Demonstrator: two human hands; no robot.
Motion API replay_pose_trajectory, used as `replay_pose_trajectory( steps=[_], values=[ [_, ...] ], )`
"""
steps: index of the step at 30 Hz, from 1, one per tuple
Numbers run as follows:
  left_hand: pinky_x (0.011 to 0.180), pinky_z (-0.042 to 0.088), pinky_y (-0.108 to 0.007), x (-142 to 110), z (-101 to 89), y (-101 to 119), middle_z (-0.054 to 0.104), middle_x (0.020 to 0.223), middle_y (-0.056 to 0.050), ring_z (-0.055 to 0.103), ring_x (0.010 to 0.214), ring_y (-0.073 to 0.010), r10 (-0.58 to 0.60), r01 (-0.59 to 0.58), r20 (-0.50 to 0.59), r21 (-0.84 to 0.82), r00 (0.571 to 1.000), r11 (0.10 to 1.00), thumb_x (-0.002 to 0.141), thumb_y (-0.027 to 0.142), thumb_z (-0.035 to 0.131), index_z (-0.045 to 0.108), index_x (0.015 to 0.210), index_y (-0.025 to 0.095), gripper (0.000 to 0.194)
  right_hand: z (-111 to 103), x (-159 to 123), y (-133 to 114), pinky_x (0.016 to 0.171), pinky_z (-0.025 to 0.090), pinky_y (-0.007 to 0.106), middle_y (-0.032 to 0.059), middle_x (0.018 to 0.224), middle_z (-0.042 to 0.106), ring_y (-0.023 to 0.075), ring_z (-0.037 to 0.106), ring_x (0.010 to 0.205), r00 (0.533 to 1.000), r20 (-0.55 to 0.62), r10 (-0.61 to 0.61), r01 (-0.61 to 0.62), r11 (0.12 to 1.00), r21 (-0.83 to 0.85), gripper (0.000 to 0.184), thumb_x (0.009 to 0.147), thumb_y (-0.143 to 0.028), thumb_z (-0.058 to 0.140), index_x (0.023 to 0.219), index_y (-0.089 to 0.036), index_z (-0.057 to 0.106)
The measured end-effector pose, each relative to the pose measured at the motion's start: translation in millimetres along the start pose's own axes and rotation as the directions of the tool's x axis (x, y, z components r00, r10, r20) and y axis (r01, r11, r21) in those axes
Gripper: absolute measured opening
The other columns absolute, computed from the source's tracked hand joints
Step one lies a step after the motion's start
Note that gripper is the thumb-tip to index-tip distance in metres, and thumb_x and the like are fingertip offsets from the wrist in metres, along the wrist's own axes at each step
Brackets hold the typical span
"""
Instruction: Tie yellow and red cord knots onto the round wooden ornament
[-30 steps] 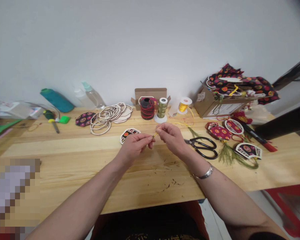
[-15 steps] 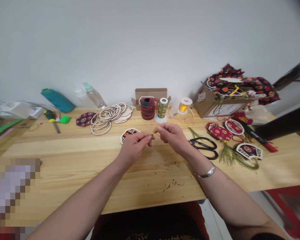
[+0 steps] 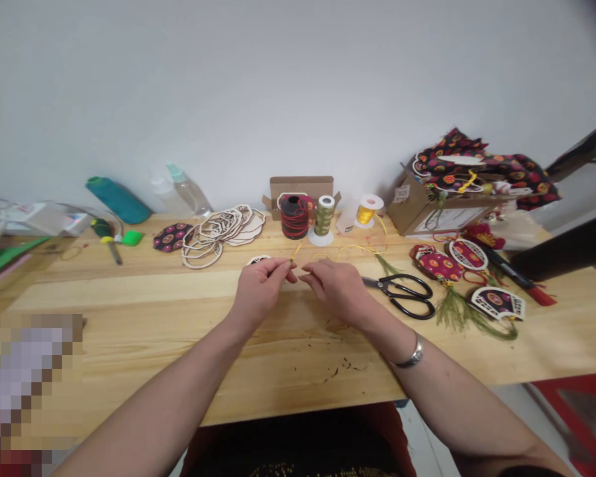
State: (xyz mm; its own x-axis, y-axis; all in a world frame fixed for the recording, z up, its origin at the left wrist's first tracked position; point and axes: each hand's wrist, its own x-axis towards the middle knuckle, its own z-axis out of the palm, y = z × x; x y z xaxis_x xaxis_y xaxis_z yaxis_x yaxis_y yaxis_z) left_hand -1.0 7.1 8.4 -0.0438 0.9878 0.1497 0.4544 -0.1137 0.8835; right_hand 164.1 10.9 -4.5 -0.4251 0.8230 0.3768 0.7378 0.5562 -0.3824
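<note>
My left hand (image 3: 259, 287) and my right hand (image 3: 335, 286) meet over the middle of the wooden table (image 3: 129, 331), fingertips nearly touching. Both pinch a thin yellow cord (image 3: 350, 250) that runs back to a yellow spool (image 3: 366, 210) by the wall. A short end of the cord sticks up above my left fingers. A patterned wooden ornament (image 3: 256, 260) lies just behind my left hand, mostly hidden by it. Black scissors (image 3: 404, 294) lie to the right of my right hand.
Along the wall stand a black-and-red spool (image 3: 293, 216), a green thread spool (image 3: 322, 217), a pile of wooden frames (image 3: 218, 232), bottles (image 3: 181, 190) and a cardboard box (image 3: 430, 205) heaped with patterned fabric. Finished tasselled ornaments (image 3: 477, 291) lie at right. A screwdriver (image 3: 104, 237) lies at left.
Both hands have dropped a little toward the table and shifted slightly left, still pinching the yellow cord. My left hand now covers most of the ornament behind it.
</note>
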Motion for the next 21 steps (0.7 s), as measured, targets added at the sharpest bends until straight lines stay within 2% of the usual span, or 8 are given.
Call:
replay_pose_trajectory(
  steps=[3, 5, 9, 11, 14, 17, 19, 21],
  values=[
    [0.059, 0.042, -0.025, -1, 0.4, -2, 0.066, 0.059, 0.0, 0.055, 0.057, -0.0136, 0.011, -0.012, 0.042, 0.024, 0.999, 1.0, 0.08, 0.028, 0.054, 0.066, 0.06, 0.018, 0.025, -1, -5, -4, 0.052, 0.026, 0.029, 0.0054, 0.072, 0.062, 0.0147, 0.051, 0.061, 0.977, -0.042, -0.209, 0.189, 0.94, -0.285, 0.023, 0.094, -0.022, 0.043, 0.085, -0.014, 0.063],
    [0.062, 0.043, -0.025, -2, 1.0, -4, 0.067, 0.062, 0.0, 0.057, 0.061, -0.0143, 0.08, -0.085, 0.063, 0.072, 0.995, 0.994, 0.082, 0.029, 0.052, 0.066, 0.064, 0.018, 0.025, -5, -6, -7, 0.052, 0.025, 0.03, 0.0045, 0.07, 0.059, 0.0154, 0.049, 0.06, 0.942, -0.043, -0.332, 0.29, 0.874, -0.39, 0.023, 0.093, -0.015, 0.04, 0.083, -0.015, 0.061],
    [0.064, 0.042, -0.025, -3, 3.2, -10, 0.067, 0.064, 0.0, 0.06, 0.065, -0.0147, 0.223, -0.262, 0.214, 0.172, 0.951, 0.95, 0.085, 0.024, 0.047, 0.065, 0.069, 0.018, 0.025, -16, -3, -10, 0.054, 0.026, 0.031, 0.0039, 0.068, 0.056, 0.0161, 0.046, 0.062, 0.877, -0.026, -0.479, 0.415, 0.785, -0.46, 0.025, 0.091, -0.007, 0.04, 0.078, -0.015, 0.059],
    [0.061, 0.04, -0.025, -3, 4.2, -12, 0.066, 0.063, -0.001, 0.059, 0.063, -0.0143, 0.253, -0.318, 0.296, 0.194, 0.921, 0.928, 0.084, 0.02, 0.046, 0.064, 0.067, 0.018, 0.024, -19, -1, -8, 0.054, 0.027, 0.031, 0.0041, 0.068, 0.056, 0.0161, 0.045, 0.064, 0.871, -0.003, -0.492, 0.443, 0.787, -0.43, 0.024, 0.09, -0.008, 0.041, 0.075, -0.015, 0.059],
    [0.059, 0.04, -0.024, -3, 4.5, -13, 0.065, 0.061, 0.0, 0.059, 0.06, -0.0136, 0.256, -0.342, 0.381, 0.177, 0.889, 0.923, 0.084, 0.019, 0.046, 0.063, 0.065, 0.017, 0.025, -21, 3, 2, 0.056, 0.031, 0.028, 0.0047, 0.075, 0.059, 0.0154, 0.049, 0.069, 0.906, 0.005, -0.424, 0.412, 0.877, -0.248, 0.022, 0.091, -0.012, 0.044, 0.079, -0.015, 0.062],
    [0.062, 0.042, -0.024, -4, 4.1, -10, 0.067, 0.063, 0.0, 0.06, 0.062, -0.0131, 0.234, -0.296, 0.431, 0.082, 0.872, 0.952, 0.086, 0.024, 0.048, 0.065, 0.068, 0.018, 0.026, -21, 7, 14, 0.062, 0.038, 0.025, 0.0039, 0.078, 0.062, 0.0129, 0.054, 0.072, 0.962, -0.005, -0.274, 0.273, 0.957, 0.099, 0.019, 0.09, -0.014, 0.048, 0.082, -0.016, 0.066],
    [0.065, 0.044, -0.023, -4, 3.9, -8, 0.069, 0.066, 0.001, 0.062, 0.065, -0.0132, 0.22, -0.246, 0.449, 0.0, 0.866, 0.969, 0.085, 0.024, 0.05, 0.067, 0.068, 0.018, 0.025, -19, 10, 20, 0.063, 0.04, 0.023, 0.0021, 0.074, 0.064, 0.0112, 0.056, 0.069, 0.987, 0.011, -0.161, 0.146, 0.92, 0.363, 0.016, 0.087, -0.015, 0.054, 0.078, -0.016, 0.067],
    [0.069, 0.045, -0.023, -5, 3.9, -6, 0.07, 0.068, 0.0, 0.063, 0.069, -0.0136, 0.199, -0.186, 0.455, -0.073, 0.868, 0.98, 0.085, 0.024, 0.051, 0.068, 0.068, 0.018, 0.024, -17, 13, 24, 0.061, 0.042, 0.022, 0.0001, 0.069, 0.064, 0.0102, 0.056, 0.065, 0.997, 0.061, -0.051, 0.005, 0.806, 0.592, 0.012, 0.082, -0.017, 0.059, 0.073, -0.017, 0.067]
  ],
)
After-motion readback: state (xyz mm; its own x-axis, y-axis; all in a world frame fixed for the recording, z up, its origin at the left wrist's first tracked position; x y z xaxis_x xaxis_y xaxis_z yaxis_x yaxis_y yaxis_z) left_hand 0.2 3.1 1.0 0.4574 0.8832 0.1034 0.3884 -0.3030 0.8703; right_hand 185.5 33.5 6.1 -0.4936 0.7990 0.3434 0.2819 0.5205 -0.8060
